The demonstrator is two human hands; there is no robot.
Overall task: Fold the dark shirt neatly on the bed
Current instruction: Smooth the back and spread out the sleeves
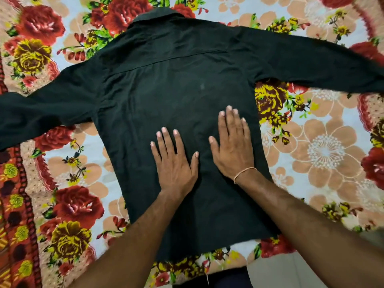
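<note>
Both hands lie flat with fingers spread, left hand (174,163) and right hand (232,146), pressing on the dark shirt (176,96). It lies back up, sleeves out, on the flowery bed (322,146).

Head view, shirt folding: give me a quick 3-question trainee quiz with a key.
1. True or false: both sleeves of the dark shirt are already folded in over the body.
2. Which wrist carries the thin thread band? A) left B) right C) neither
3. Fill in: the shirt's collar points ____ from the person.

Key:
1. False. Both sleeves are spread out to the sides on the floral bedsheet.
2. B. The band sits just behind the right hand; the wrist of the left hand is bare.
3. Away. The hem is nearest the camera, and both hands lie flat, palms down, on the shirt's lower back.
</note>
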